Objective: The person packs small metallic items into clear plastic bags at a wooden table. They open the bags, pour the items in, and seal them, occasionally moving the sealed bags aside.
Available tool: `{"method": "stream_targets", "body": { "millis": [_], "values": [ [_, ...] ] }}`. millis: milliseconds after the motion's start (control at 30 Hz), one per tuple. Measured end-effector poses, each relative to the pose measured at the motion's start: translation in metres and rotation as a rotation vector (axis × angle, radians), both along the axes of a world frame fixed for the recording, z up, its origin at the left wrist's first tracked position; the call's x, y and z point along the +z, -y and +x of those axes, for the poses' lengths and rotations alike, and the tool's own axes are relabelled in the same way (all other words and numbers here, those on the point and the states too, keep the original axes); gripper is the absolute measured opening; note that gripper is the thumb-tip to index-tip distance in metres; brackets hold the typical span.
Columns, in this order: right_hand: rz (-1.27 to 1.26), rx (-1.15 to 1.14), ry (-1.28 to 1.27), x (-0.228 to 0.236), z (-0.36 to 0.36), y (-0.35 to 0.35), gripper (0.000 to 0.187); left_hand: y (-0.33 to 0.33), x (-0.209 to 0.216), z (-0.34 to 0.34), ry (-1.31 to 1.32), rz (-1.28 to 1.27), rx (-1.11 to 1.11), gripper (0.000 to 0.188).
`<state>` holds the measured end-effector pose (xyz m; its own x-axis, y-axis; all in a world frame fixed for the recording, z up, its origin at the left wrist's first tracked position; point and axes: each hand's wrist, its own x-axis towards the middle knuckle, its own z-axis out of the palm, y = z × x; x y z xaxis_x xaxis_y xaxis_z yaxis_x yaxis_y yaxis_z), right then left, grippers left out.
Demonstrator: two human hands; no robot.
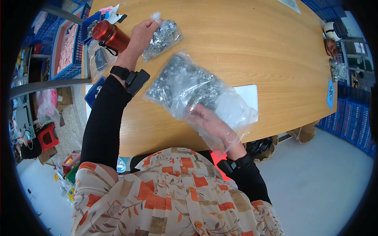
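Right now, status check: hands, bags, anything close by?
Left hand gripping small bag by neck. Right hand inside large bag. Red flask close beside left hand.

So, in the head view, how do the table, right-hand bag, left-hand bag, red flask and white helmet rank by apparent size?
1. Table
2. Right-hand bag
3. Left-hand bag
4. Red flask
5. White helmet, farther off, so its true size is unsure
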<state>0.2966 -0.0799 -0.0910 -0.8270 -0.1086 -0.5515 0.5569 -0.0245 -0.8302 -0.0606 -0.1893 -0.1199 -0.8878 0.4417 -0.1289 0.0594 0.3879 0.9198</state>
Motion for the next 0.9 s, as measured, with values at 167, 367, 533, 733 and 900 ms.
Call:
{"method": "stream_targets", "body": {
  "millis": [167, 367, 533, 733, 900],
  "values": [
    [-0.167, -0.205, -0.044, -0.007, 0.019, 0.002, 0.035, -0.001, 0.004, 0.001, 0.001, 0.019, -0.052, 0.032],
    [0.003, -0.169, 0.064, 0.011, 0.028, -0.004, 0.046, 0.002, -0.005, 0.000, 0.046, 0.068, -0.046, 0.035],
    [0.155, -0.087, -0.123, -0.015, 0.033, 0.000, 0.049, 0.004, -0.010, -0.004, 0.000, 0.055, -0.046, 0.035],
    [-0.479, -0.316, -0.146, -0.043, 0.081, -0.005, 0.047, 0.000, -0.012, -0.007, -0.164, -0.015, -0.125, 0.039],
    [-0.083, -0.107, -0.008, -0.001, 0.112, -0.058, 0.043, 0.014, -0.044, -0.025, -0.072, 0.072, -0.095, 0.034]
  ]
}}
